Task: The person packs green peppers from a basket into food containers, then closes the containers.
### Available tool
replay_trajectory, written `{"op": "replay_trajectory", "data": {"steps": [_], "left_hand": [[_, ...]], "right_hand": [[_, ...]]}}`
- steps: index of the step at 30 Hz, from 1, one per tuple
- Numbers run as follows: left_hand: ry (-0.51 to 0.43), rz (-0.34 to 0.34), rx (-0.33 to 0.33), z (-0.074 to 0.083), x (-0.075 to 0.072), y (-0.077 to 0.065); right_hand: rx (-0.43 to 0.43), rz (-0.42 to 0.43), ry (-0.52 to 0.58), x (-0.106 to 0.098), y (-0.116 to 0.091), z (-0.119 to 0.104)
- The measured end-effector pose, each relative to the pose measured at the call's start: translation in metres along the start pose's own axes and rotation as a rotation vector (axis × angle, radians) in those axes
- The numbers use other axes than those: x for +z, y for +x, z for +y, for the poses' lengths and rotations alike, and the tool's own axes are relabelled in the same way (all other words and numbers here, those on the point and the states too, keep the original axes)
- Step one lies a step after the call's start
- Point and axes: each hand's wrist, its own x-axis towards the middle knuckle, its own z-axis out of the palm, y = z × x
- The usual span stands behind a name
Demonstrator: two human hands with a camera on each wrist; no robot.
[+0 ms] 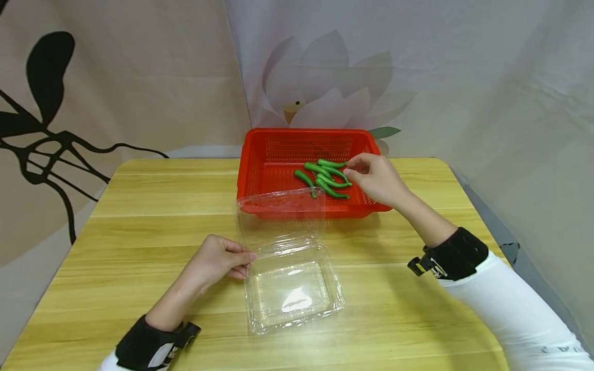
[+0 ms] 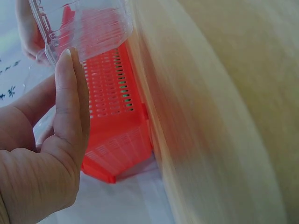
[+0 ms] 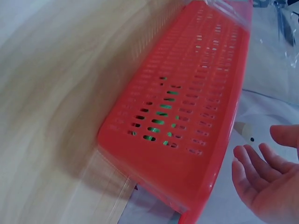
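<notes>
A clear plastic clamshell box [image 1: 293, 325] lies opened out in front of the basket, its raised lid [image 1: 278, 221] overlapping the basket's near rim in the head view. At the hinge end of its left side, my left hand [image 1: 220, 262] pinches the edge between thumb and fingers. Several green chili peppers [image 1: 330, 191] lie in the right part of the red plastic basket [image 1: 306, 134]. Over the basket's right side is my right hand [image 1: 378, 178], fingertips close to the pepper tips. The right wrist view shows that hand [image 3: 271, 182] with thumb and fingers apart and nothing between them.
The basket has slotted walls and stands at the back of a wooden table [image 1: 139, 216]. Behind the table hangs a pale cloth [image 1: 176, 77] printed with a flower and dark stems. Each wrist wears a black strap [image 1: 457, 252].
</notes>
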Motion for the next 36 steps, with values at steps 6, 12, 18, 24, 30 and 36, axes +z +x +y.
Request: {"op": "replay_trajectory", "data": {"steps": [6, 12, 18, 24, 30, 36], "left_hand": [[0.005, -0.005, 0.001, 0.0, -0.002, 0.0], [0.006, -0.001, -0.003, -0.001, -0.002, 0.001], [0.02, -0.001, -0.004, -0.002, -0.003, 0.001], [0.022, 0.002, -0.009, -0.002, -0.003, 0.001], [0.025, 0.004, -0.014, -0.001, -0.002, 0.001], [0.023, 0.005, -0.016, -0.002, -0.002, 0.001]], "right_hand": [[0.032, -0.052, -0.063, 0.0, 0.018, -0.002], [0.032, -0.146, -0.168, 0.001, 0.036, -0.009], [0.038, -0.208, -0.302, 0.006, 0.051, -0.017], [0.049, -0.262, -0.436, 0.017, 0.065, -0.023], [0.055, -0.334, -0.573, 0.025, 0.078, -0.026], [0.046, -0.417, -0.651, 0.031, 0.089, -0.029]]}}
